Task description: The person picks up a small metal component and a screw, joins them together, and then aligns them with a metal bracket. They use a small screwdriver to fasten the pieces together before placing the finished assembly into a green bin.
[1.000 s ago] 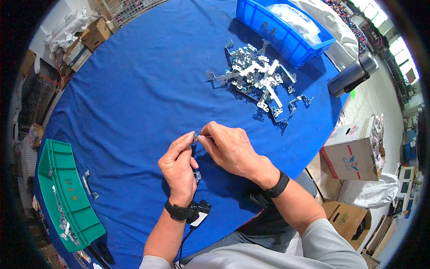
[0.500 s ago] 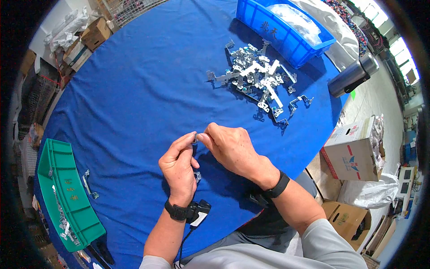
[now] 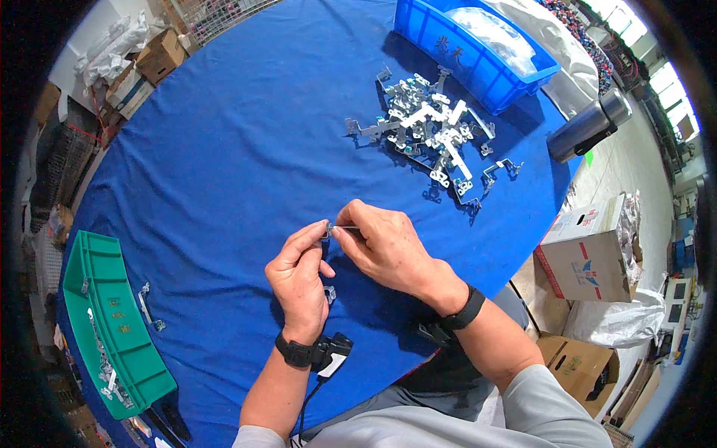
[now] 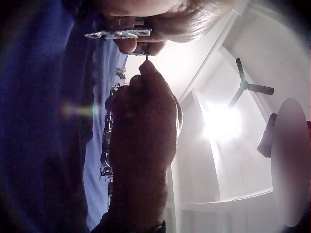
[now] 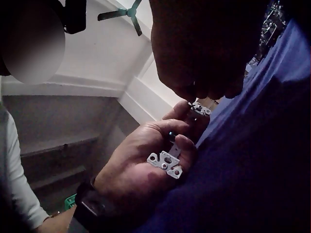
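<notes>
A slim metal bracket [image 5: 165, 162] with holed end plates lies along my left hand [image 3: 299, 280], gripped by its curled fingers. One end plate shows by the palm in the right wrist view; the other [image 5: 200, 109] sticks out at the fingertips. My right hand [image 3: 385, 243] is right at that far end, pinching a thin, straight metal rod [image 3: 347, 227] between thumb and forefinger. The rod's tip meets the bracket end in the head view; most of its length is hidden by the hand. A small blue-green bit [image 5: 172, 134] shows on the bracket.
A pile of similar brackets [image 3: 433, 127] lies on the blue cloth [image 3: 224, 149], beside a blue crate [image 3: 478, 67] and a steel flask [image 3: 590, 123]. At left, a green bin [image 3: 123, 321] contains several brackets; a single bracket [image 3: 149, 306] lies beside it.
My right fingers shifted and turned slightly at the bracket's end; the thin rod, hidden half a second ago, shows again. The left hand has stayed nearly still with the bracket.
</notes>
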Tool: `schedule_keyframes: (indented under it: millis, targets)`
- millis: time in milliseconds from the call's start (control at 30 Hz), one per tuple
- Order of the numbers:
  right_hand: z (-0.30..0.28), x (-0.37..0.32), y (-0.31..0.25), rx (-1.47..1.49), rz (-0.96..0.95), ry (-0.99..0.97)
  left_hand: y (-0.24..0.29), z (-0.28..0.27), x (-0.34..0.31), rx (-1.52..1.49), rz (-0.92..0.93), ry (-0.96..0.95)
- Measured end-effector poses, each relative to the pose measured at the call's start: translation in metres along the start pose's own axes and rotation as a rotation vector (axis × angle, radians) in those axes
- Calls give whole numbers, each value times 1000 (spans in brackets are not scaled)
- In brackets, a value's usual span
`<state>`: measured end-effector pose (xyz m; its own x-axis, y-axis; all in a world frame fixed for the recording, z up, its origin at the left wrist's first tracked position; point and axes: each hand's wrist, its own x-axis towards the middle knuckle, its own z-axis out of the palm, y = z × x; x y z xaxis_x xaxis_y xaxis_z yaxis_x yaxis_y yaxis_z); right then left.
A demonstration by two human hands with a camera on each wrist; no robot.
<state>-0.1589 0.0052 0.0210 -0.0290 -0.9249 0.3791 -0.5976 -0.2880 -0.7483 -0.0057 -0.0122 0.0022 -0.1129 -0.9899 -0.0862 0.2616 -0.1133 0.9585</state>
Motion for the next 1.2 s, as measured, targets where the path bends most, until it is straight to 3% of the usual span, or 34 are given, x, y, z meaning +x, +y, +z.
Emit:
schedule_keyframes:
  millis: [167,233,567,633,833,1033,1200]
  targets:
    - [-5,-1,-4,-48,33,-21,1,0,0,-10,5,-1]
    - [-5,-1,0,-138,70,-112,0,1,0,-6,28,-3]
    - [-5,1,-1,54,22,3,0,-1,0,-18,6,-15]
    - [-9,1,-2,-141,101,-146,0,-1,0,-4,21,-20]
    - [-2,1,0,61,27,26,-2,-3,0,4,16,-39]
    - [-7,1,-1,-117,84,-94,-2,-1,1,-6,37,-33]
    - [-6,1,-1,-43,49,-38,-1,-1,0,-7,43,-39]
